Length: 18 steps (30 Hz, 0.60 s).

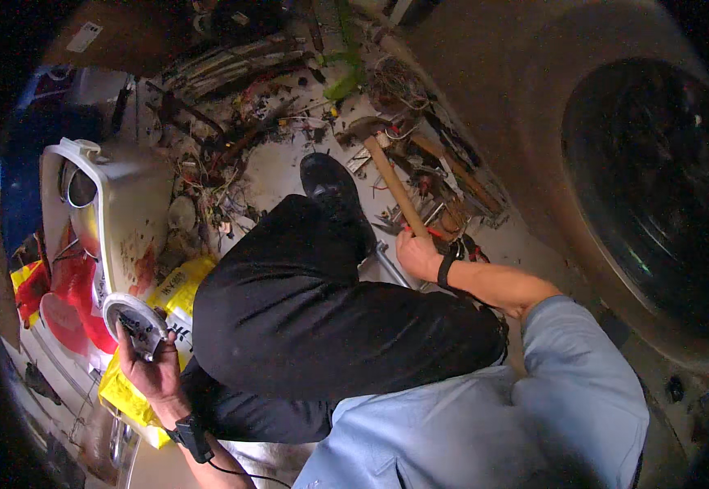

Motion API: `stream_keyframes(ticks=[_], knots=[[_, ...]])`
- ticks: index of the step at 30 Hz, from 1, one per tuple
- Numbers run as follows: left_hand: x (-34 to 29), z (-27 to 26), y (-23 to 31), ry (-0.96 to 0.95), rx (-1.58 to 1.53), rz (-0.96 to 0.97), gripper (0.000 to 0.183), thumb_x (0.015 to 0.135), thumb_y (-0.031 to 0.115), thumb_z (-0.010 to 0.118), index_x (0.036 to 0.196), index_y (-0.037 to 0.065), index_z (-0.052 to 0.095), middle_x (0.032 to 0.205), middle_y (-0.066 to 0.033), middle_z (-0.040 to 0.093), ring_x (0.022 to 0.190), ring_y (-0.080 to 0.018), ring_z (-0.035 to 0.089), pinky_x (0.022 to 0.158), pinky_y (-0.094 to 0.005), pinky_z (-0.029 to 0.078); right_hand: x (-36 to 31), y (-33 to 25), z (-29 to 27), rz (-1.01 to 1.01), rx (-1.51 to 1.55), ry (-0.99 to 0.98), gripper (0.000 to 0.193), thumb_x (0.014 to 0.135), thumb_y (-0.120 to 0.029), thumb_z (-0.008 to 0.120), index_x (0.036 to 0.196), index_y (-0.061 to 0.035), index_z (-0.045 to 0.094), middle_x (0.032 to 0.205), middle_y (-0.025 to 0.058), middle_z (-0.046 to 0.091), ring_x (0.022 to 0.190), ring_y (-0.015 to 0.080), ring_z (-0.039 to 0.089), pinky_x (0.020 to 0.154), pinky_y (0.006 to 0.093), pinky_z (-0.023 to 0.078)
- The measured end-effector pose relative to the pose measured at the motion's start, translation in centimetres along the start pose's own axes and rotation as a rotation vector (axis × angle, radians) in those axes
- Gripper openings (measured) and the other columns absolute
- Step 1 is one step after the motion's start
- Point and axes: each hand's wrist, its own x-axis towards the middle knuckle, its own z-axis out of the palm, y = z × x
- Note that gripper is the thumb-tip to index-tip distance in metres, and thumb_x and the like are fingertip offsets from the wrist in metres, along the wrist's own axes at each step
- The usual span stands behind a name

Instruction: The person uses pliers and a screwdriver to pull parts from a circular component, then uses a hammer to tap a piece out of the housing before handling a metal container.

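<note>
My left hand is closed round the lower edge of a round, shallow metal piece with a pale raised rim and dark marks on its face. It is held up beside a yellow plastic bag. My right hand wraps round the lower end of a straight wooden handle, which points away from me toward the scrap. A dark curved piece lies at its far end; I cannot tell whether the two are joined.
A stained white bin stands at left, near red plastic. Wires, sticks and tools litter the floor around my shoe. At right is a large appliance with a round dark door. A bright green object is at the far side.
</note>
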Motion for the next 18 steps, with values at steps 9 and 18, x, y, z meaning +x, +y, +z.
stream_keyframes(ticks=[9,18], knots=[[1.0,1.6,-1.1,0.109,-0.01,0.075,0.04,0.101,0.031,0.062,0.138,0.013,0.061,0.131,-0.0124,0.068,0.114,-0.0324,0.068,0.086,-0.0534,0.061,3.5,0.8,1.0,0.301,0.197,-0.121,0.027,0.089,-0.013,0.058,0.105,0.0055,0.071,0.088,0.0165,0.073,0.085,0.0322,0.075,0.068,0.0424,0.061],[0.6,2.3,-0.6,-0.087,-0.051,0.146,0.038,0.104,0.026,0.055,0.14,0.013,0.06,0.137,-0.0123,0.065,0.121,-0.0302,0.064,0.092,-0.0493,0.056,1.5,2.4,0.1,0.173,0.381,-0.026,0.022,0.08,-0.022,0.066,0.083,-0.0014,0.073,0.086,0.0209,0.071,0.079,0.037,0.072,0.069,0.0497,0.058]])
